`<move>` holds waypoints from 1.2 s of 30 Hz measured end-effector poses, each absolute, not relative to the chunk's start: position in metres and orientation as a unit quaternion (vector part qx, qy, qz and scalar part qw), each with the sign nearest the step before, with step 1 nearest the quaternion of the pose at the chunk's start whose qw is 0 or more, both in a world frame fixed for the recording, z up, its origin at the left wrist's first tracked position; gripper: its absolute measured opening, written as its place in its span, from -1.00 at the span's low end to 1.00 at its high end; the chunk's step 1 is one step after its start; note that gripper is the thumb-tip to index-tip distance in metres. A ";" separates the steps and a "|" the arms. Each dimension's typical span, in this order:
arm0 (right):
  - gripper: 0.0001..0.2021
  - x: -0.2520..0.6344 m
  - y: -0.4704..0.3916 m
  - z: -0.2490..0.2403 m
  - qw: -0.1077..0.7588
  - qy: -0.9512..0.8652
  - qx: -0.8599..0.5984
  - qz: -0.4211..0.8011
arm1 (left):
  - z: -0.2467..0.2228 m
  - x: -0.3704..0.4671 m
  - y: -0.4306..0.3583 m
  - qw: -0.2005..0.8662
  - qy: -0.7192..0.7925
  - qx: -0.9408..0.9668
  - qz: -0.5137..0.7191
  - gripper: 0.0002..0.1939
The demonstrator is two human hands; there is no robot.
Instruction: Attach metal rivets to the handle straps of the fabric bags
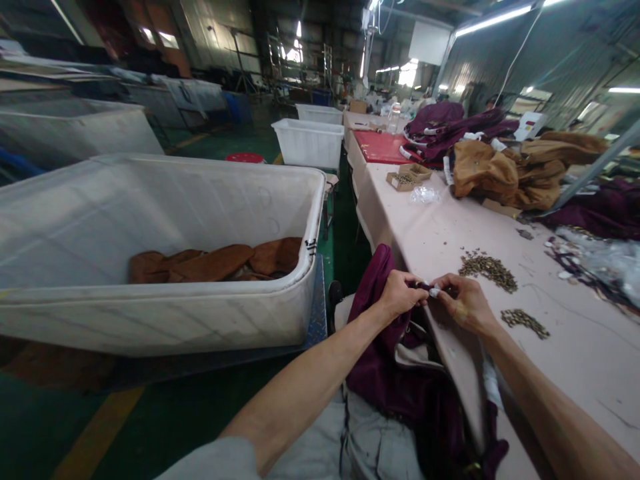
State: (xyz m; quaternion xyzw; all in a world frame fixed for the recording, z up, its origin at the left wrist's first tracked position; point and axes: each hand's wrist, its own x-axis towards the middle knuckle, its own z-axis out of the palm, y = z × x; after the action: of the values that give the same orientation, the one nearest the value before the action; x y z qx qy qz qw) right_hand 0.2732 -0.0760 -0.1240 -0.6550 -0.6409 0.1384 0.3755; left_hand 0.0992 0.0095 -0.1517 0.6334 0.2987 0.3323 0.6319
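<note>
A dark purple bag (pixel 373 360) lies across my lap, against the edge of the pink-covered table (pixel 415 227). My left hand (pixel 401 293) is closed on a narrow purple strap (pixel 421 285) of the bag. Close beside it, my right hand (pixel 463 301) pinches the white-wrapped end of that strap; its fingertips almost meet those of my left hand. Two piles of small brass-coloured metal pieces, a larger one (pixel 489 270) and a smaller one (pixel 525 323), lie on the table to the right of my hands.
A large white bin (pixel 250 307) with brown bags (pixel 215 263) inside stands at my left. Farther along the table are small cardboard boxes (pixel 400 181), a red sheet (pixel 383 145), brown bags (pixel 505 170) and purple bags (pixel 440 123). More white bins (pixel 310 143) stand beyond.
</note>
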 end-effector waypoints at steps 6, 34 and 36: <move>-0.87 0.267 -0.080 -0.123 0.375 -0.642 -0.656 0.129 | -0.146 0.099 0.001 0.584 0.316 0.661 0.349 -0.82; -0.83 0.289 -0.088 -0.123 0.398 -0.620 -0.626 0.255 | -0.152 0.103 0.005 0.651 0.261 0.640 0.314 -0.71; -0.82 0.290 -0.087 -0.125 0.405 -0.623 -0.618 0.258 | -0.148 0.102 0.004 0.598 0.264 0.689 0.313 -0.69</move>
State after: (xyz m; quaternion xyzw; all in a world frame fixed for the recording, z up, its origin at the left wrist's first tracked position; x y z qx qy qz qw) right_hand 0.2901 -0.0875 -0.1254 -0.6177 -0.6228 0.2575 0.4053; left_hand 0.1021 0.0043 -0.1483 0.6894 0.2637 0.3126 0.5979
